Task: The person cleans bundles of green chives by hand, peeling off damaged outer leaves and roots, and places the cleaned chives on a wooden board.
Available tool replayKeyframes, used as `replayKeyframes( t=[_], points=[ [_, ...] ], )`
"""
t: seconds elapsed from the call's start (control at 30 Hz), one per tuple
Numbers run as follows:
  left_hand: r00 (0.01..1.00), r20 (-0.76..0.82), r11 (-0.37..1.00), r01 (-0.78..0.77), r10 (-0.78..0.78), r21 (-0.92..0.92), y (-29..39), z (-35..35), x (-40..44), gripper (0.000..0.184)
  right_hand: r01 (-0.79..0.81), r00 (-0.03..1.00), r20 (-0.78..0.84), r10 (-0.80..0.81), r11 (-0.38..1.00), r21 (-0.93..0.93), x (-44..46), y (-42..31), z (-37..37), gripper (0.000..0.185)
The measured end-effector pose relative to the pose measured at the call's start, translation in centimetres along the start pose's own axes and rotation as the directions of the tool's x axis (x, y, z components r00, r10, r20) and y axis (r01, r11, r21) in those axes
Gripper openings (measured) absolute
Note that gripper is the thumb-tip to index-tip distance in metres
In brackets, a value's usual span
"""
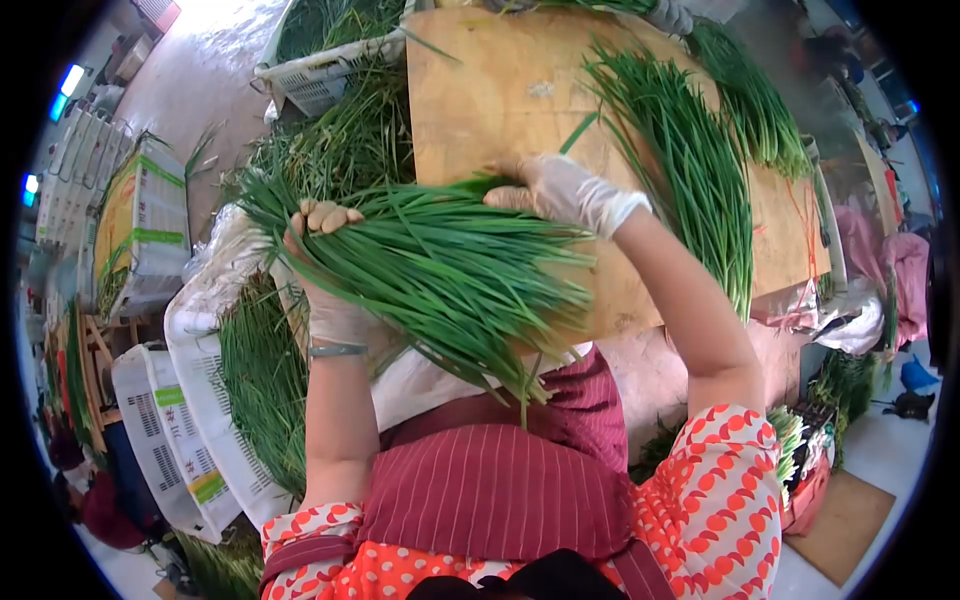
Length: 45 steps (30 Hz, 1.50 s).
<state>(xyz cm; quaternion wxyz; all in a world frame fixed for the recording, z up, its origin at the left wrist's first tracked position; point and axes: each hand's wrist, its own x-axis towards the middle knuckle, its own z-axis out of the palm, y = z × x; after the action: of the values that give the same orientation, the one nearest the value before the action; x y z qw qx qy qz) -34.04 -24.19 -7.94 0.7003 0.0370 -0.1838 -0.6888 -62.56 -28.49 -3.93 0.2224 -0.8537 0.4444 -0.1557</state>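
A large bunch of green garlic chives (450,260) lies across the near edge of the wooden board, leaf tips to the left and cut stem ends to the right. My left hand (327,218), in a thin clear glove, wraps its fingers over the leafy end. At the upper side of the bunch, my gloved right hand (560,190) has its fingers curled in against some leaves; its fingertips are partly hidden. One loose blade (579,132) sticks up just beyond that hand. More chive bunches (690,170) rest on the board at the right.
The wooden board (500,80) stands before me. Crates (345,68) of chives and loose leaves (345,145) are to its left. White crates (185,440) stand nearer at left. Another person's gloved hand (672,16) is at the far edge. Red ties (800,215) hang at right.
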Motion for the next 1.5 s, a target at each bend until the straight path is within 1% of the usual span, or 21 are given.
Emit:
replayKeyframes(
  t=[0.17,0.23,0.4,0.47,0.5,0.67,0.73,0.77,0.8,0.87,0.9,0.97,1.03,1.13,1.2,1.23,1.3,1.37,1.4,1.43,1.5],
  points=[
    [0.988,0.124,0.982,0.109,-0.09,-0.155,-0.2,3.4,1.5,0.008,-0.272,0.907,0.369,0.202,0.951,0.149,-5.8,-6.5,-1.0,0.071],
    [0.96,0.216,0.957,0.222,-0.18,-0.189,-1.0,4.7,2.8,0.008,-0.127,0.991,-0.001,0.132,0.952,0.279,-9.0,-6.9,0.5,0.076],
    [0.869,0.356,0.891,0.422,-0.344,-0.167,-4.0,8.6,5.1,0.008,-0.128,0.97,-0.143,0.196,0.915,0.383,-13.0,-5.3,-0.1,0.074],
    [0.844,0.403,0.878,0.449,-0.355,-0.166,-4.7,10.0,5.0,0.009,-0.192,0.841,-0.341,0.421,0.821,0.538,-13.2,-3.7,-1.6,0.064],
    [0.867,0.351,0.891,0.427,-0.355,-0.156,-4.7,10.6,4.6,0.009,-0.247,0.794,-0.517,0.32,0.947,0.207,-12.5,-2.8,-2.6,0.052],
    [0.917,0.252,0.93,0.348,-0.311,-0.12,-4.0,9.6,3.4,0.011,-0.676,0.681,-0.481,0.552,0.726,-0.125,-3.9,3.3,-0.3,0.024],
    [0.927,0.217,0.934,0.335,-0.304,-0.123,-3.6,8.2,3.1,0.013,-0.617,0.719,-0.415,0.558,0.787,-0.012,1.7,4.2,1.3,0.026],
    [0.925,0.225,0.934,0.336,-0.305,-0.12,-3.5,7.6,3.1,0.013,-0.454,0.881,-0.128,0.456,0.89,0.041,3.3,2.3,0.0,0.027],
    [0.926,0.228,0.936,0.332,-0.301,-0.115,-3.5,7.2,3.0,0.013,-0.242,0.965,-0.03,0.259,0.932,0.271,6.2,2.9,1.9,0.032],
    [0.921,0.229,0.931,0.346,-0.314,-0.113,-3.5,6.9,3.0,0.013,0.122,0.978,-0.209,0.017,0.765,0.632,6.4,-0.5,1.2,0.037],
    [0.923,0.227,0.933,0.341,-0.31,-0.116,-3.5,6.9,3.2,0.013,0.126,0.977,-0.213,0.015,0.767,0.63,5.5,-1.4,0.8,0.037],
    [0.929,0.218,0.938,0.329,-0.301,-0.11,-3.8,7.7,3.4,0.013,-0.029,0.967,-0.215,0.14,0.893,0.45,3.0,-1.6,-0.3,0.036],
    [0.92,0.242,0.928,0.347,-0.31,-0.131,-4.2,7.5,3.6,0.011,-0.322,0.947,0.071,0.314,0.908,0.269,0.3,-0.3,-1.5,0.042],
    [0.915,0.229,0.919,0.369,-0.332,-0.14,-4.9,7.3,4.6,0.01,-0.488,0.849,-0.103,0.518,0.844,0.222,-1.7,1.6,-2.9,0.041],
    [0.908,0.241,0.912,0.384,-0.344,-0.146,-5.2,6.9,5.1,0.009,-0.721,0.691,-0.266,0.672,0.667,-0.188,-1.2,3.6,-2.3,0.036],
    [0.908,0.241,0.915,0.381,-0.343,-0.133,-5.2,6.6,5.2,0.008,-0.722,0.69,-0.274,0.67,0.666,-0.189,-0.5,5.2,-1.0,0.036],
    [0.912,0.23,0.918,0.374,-0.339,-0.132,-5.3,6.1,5.2,0.006,-0.772,0.568,-0.749,0.341,0.537,-0.341,1.6,8.3,2.4,0.039],
    [0.929,0.167,0.926,0.352,-0.329,-0.133,-5.5,5.7,5.3,0.006,-0.767,0.527,-0.812,0.252,0.552,-0.327,5.2,8.8,3.1,0.04],
    [0.942,0.099,0.934,0.331,-0.32,-0.133,-5.6,5.5,5.2,0.007,-0.597,0.78,-0.421,0.463,0.753,-0.277,6.9,6.6,0.8,0.043],
    [0.943,0.097,0.935,0.33,-0.319,-0.13,-5.7,5.1,5.3,0.007,-0.45,0.886,0.076,0.457,0.888,-0.096,8.5,4.3,-1.4,0.047],
    [0.932,0.129,0.929,0.353,-0.338,-0.115,-5.5,4.4,5.5,0.006,-0.08,0.997,0.036,0.071,0.886,0.457,10.5,3.2,0.9,0.046]
  ],
)
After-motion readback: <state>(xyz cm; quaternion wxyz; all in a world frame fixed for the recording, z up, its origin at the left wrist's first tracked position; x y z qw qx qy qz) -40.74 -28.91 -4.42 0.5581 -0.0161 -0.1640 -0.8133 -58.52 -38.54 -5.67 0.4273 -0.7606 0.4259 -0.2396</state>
